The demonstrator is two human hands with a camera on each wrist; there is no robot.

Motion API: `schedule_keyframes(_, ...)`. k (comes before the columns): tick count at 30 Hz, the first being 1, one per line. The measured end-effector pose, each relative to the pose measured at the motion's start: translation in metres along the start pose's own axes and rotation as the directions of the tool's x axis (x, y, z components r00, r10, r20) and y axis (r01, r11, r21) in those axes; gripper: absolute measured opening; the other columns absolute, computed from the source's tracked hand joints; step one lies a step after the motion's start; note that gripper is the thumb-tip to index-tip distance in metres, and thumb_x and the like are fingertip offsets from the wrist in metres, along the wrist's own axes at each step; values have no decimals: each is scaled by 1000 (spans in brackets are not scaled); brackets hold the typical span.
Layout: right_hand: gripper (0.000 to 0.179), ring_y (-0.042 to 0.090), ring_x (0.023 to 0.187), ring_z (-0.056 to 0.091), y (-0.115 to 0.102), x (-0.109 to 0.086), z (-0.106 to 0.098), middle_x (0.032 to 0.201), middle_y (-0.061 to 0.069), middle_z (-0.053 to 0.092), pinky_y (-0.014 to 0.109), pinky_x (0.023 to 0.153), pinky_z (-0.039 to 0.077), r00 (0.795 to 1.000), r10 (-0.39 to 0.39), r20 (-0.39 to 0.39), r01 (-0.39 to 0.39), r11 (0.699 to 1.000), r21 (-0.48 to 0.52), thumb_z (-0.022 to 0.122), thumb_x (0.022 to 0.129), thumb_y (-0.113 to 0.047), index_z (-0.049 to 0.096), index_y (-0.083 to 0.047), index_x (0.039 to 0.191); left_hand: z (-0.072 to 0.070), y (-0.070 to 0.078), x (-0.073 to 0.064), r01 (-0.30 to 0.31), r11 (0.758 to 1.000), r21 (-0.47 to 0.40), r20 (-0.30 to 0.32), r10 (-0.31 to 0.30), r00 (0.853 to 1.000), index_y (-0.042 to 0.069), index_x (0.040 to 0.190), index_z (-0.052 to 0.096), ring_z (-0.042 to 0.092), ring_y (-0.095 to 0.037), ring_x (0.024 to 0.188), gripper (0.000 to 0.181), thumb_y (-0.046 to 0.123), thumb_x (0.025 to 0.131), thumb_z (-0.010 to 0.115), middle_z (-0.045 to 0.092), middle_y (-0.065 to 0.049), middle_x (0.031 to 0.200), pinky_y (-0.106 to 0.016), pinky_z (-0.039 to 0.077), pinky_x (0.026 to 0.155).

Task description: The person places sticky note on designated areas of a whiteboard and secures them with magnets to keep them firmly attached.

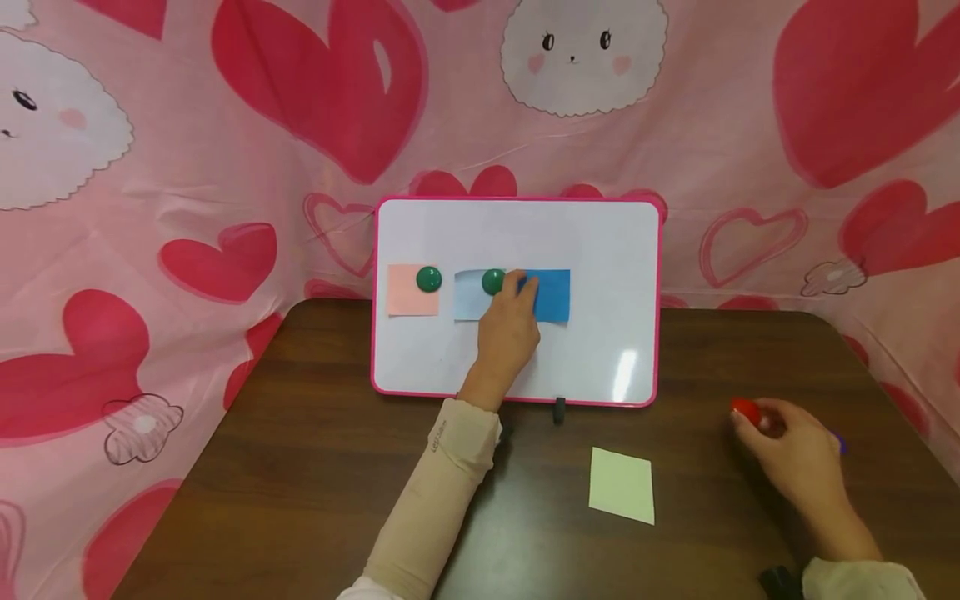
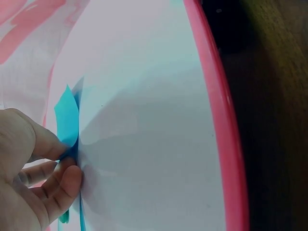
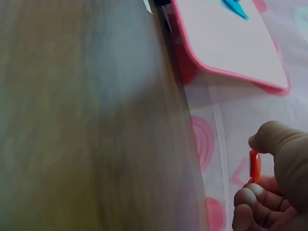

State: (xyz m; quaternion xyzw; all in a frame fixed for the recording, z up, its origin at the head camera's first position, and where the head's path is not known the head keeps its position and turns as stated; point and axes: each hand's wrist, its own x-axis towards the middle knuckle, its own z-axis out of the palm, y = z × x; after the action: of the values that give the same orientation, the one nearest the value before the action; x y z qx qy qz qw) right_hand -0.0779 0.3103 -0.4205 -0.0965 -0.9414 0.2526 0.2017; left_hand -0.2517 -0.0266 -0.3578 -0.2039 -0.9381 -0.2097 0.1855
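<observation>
My left hand is up at the whiteboard, pinching the left edge of a blue paper note between thumb and fingers. In the left wrist view the blue note bends away from the board's surface. Left of it, a light blue note carries a green round magnet, close beside my fingers. A pink note with another green magnet is farther left. Above the table's right side, my right hand holds a red magnet between thumb and fingers.
A pale green note lies on the brown table in front of the whiteboard. At the board's lower edge is a small black piece. Something purple shows partly behind my right hand. Heart-patterned pink cloth hangs behind.
</observation>
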Motion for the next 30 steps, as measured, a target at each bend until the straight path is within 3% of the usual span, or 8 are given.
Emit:
schedule_keyframes(5,36,7,72,50,-18,8,6,84,15,65,39,71,33,999,-46,-28,47,998,40,77,88,-24,68,6,105,-1,0,0,4,1000,-7,3,-4,1000,5,143,57,65,-25,108,45,8,98,62,47,-12,144,-32,59,75)
schedule_keyframes(12,37,27,77,52,-49,20,13,87,16,62,44,74,36,996,-89,-9,89,992,94,75,90,-22,66,7,110,-3,-2,-2,28,1000,-5,18,-28,999,7,143,57,65,-24,104,47,8,97,64,46,-11,145,-32,59,73)
schedule_keyframes(24,37,28,79,54,-92,39,26,88,15,62,47,77,40,991,-131,0,128,976,176,76,90,-20,66,5,115,-1,0,-4,-7,1000,3,1,7,1000,6,142,58,66,-23,103,45,9,97,64,48,-12,143,-30,59,73)
schedule_keyframes(30,33,24,76,54,-113,51,34,86,13,61,36,71,43,985,-165,-46,171,963,207,77,87,-16,68,3,113,-2,0,-2,-9,1000,-1,-2,9,1000,6,141,58,66,-23,104,45,8,97,64,48,-12,143,-31,59,74)
